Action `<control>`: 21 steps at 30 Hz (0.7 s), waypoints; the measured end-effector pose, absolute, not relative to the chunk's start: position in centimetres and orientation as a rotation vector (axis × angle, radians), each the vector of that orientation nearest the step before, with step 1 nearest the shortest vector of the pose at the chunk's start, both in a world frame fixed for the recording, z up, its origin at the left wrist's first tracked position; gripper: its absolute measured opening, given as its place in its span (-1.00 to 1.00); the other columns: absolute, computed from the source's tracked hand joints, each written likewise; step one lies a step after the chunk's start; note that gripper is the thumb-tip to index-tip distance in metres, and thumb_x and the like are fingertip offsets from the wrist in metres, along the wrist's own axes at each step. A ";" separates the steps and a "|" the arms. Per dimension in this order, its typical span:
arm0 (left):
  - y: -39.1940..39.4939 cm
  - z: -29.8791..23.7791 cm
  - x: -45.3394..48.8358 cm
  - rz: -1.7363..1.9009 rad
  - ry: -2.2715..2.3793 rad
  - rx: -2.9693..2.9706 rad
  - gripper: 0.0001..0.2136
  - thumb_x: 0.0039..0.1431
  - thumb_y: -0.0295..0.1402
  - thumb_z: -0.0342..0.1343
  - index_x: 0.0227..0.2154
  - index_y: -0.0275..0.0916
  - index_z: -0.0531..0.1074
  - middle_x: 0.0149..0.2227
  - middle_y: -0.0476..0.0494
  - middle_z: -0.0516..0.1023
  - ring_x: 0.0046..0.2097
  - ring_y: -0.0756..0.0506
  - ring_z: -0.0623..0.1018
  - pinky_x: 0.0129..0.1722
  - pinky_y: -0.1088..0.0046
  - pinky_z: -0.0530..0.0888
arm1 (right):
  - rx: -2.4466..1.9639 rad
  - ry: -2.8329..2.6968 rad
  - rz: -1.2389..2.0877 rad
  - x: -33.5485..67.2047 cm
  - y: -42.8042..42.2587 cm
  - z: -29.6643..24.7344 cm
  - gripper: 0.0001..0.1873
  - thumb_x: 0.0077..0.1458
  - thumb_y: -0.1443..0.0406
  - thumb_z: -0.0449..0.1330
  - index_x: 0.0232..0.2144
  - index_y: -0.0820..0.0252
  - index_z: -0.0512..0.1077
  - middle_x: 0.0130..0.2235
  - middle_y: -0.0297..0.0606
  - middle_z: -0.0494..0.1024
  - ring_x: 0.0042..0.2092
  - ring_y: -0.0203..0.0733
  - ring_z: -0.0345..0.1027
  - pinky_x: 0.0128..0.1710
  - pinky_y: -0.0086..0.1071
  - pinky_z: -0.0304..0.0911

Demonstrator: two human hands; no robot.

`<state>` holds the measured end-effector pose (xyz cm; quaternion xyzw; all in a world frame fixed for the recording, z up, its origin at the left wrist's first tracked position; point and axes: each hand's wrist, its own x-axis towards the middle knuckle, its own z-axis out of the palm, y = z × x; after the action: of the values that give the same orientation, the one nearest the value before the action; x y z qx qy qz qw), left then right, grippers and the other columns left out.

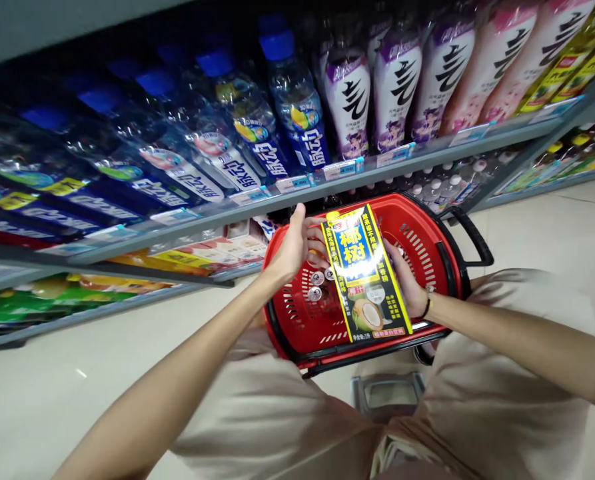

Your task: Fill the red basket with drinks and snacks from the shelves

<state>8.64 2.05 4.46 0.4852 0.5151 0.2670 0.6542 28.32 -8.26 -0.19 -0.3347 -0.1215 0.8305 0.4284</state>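
A black carton of coconut juice (pixel 364 270) with yellow edges and a coconut picture is tilted over the red shopping basket (pixel 420 250). My right hand (pixel 406 280) grips the carton's right side, its fingers partly hidden behind it. At the left edge of the carton is my left hand (pixel 300 245), thumb raised and fingers spread; the fingertips reach the carton's edge, and whether they press on it I cannot tell. Several cans (pixel 316 285) lie in the basket, seen by their silver ends. The basket sits between my knees.
A shelf (pixel 287 193) of blue-capped bottles (pixel 297 100) and white-and-purple bottles (pixel 350 100) runs across the front. Below it stand small water bottles (pixel 434 190) and boxed drinks (pixel 227 247). The basket's black handle (pixel 472 237) sticks out at the right. Pale floor tiles (pixel 77 393) lie below.
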 end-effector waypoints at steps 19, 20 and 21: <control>2.3 0.7 9.5 0.363 1.255 1.129 -0.31 0.20 0.38 -0.01 -0.27 -0.22 0.57 -0.54 -0.12 0.56 -0.54 -0.10 0.50 -0.56 0.45 0.34 | -0.899 -0.307 2.089 28.3 -8.9 -0.3 -0.35 0.25 -0.20 0.15 0.12 0.11 0.52 -0.11 -0.22 0.72 0.04 0.11 0.59 0.15 -0.02 0.43; 2.2 0.2 9.7 0.353 1.250 1.098 -0.33 0.19 0.37 0.02 -0.27 -0.22 0.57 -0.55 -0.11 0.57 -0.54 -0.11 0.52 -0.54 0.44 0.38 | -0.888 -0.294 2.112 28.2 -8.9 -0.6 -0.34 0.24 -0.20 0.15 0.11 0.12 0.52 -0.10 -0.21 0.72 0.04 0.12 0.59 0.15 -0.01 0.42; 2.1 -0.3 9.8 0.346 1.235 1.064 -0.34 0.18 0.37 0.05 -0.28 -0.22 0.57 -0.54 -0.11 0.58 -0.53 -0.12 0.54 -0.53 0.42 0.42 | -0.871 -0.284 2.144 28.2 -9.0 -0.8 -0.33 0.23 -0.21 0.14 0.11 0.13 0.52 -0.09 -0.20 0.71 0.04 0.12 0.59 0.15 0.00 0.42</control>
<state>9.80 2.14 -0.33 0.4727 0.5485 0.1536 0.6724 28.20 -8.96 -0.76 -0.3435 -0.1119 0.8452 0.3939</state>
